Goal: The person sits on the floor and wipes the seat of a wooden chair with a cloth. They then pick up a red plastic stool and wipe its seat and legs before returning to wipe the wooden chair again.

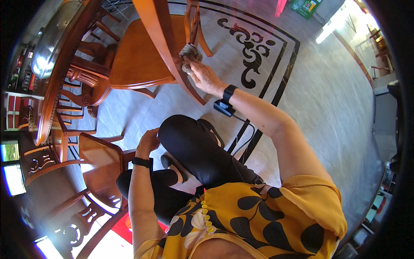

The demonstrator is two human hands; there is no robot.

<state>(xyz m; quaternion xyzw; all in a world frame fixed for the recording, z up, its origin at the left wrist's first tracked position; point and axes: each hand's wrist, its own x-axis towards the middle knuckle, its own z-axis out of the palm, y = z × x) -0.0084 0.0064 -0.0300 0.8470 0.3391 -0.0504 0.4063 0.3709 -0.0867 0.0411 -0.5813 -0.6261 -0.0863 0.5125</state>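
My right hand (205,77) is closed round a bunched grey-brown cloth (191,52). It presses the cloth to the curved rear upright (166,41) of a reddish-brown wooden chair, just above where the upright runs down into the back leg. The chair's broad, glossy seat (138,54) lies to the left of that upright. Beside my bent knee is my left hand (148,140), low and next to the black trouser leg; how its fingers are set is not clear.
A round wooden table (49,97) with a carved edge stands at the left. Another wooden chair (101,166) is close by my left forearm. Grey tiled floor (319,103) with a black scroll pattern (250,54) spreads to the right. A green box (305,6) sits at the far edge.
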